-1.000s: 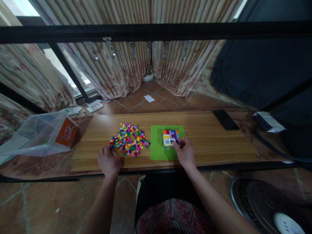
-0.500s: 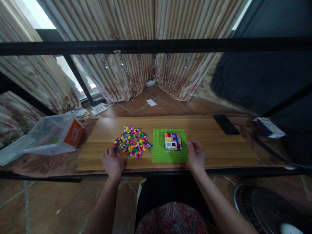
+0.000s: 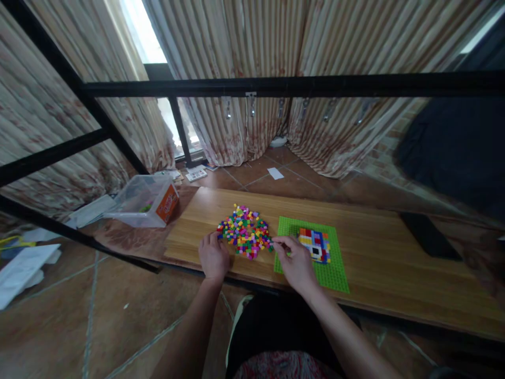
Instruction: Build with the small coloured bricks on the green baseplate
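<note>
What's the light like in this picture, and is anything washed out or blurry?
Head view: the tall window strip between the patterned beige curtains is washed-out white; head view: glare sits on the far left corner of the brown wooden board; head view: the dark navy cloth at right is murky and soft-edged; head view: the piled small multicoloured plastic bricks look soft, fine detail lost.

Green baseplate (image 3: 333,276), multicoloured loose bricks (image 3: 245,231), orange label (image 3: 168,203)
</note>
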Motion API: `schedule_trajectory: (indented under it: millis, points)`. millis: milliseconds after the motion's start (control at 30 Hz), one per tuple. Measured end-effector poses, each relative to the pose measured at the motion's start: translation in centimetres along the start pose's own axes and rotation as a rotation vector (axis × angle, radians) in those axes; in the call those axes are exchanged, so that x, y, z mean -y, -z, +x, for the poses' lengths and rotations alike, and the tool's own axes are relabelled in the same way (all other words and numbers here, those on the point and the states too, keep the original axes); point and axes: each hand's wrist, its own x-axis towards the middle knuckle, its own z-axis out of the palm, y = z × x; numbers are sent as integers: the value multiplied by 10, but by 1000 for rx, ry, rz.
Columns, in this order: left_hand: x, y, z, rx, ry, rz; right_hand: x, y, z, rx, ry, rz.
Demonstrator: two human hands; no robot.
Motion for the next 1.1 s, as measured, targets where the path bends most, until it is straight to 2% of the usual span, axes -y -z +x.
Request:
schedule_trajectory:
  millis: [333, 500, 633, 800, 1100]
  points:
    - [-3, 0, -3, 28, 51, -42, 14, -73, 87, 237, 188, -240]
    - [-4, -1, -5, 1, 42, -52, 13, -104, 134, 353, 175, -547]
    - [-4, -2, -5, 6, 64, -55, 8, -118, 161, 453, 205, -617]
    - [-2, -4, -6, 9, 73, -53, 10, -124, 173, 568, 234, -688]
    - [-3, -2, -6, 21, 50, -44, 17, -126, 164, 611, 209, -759]
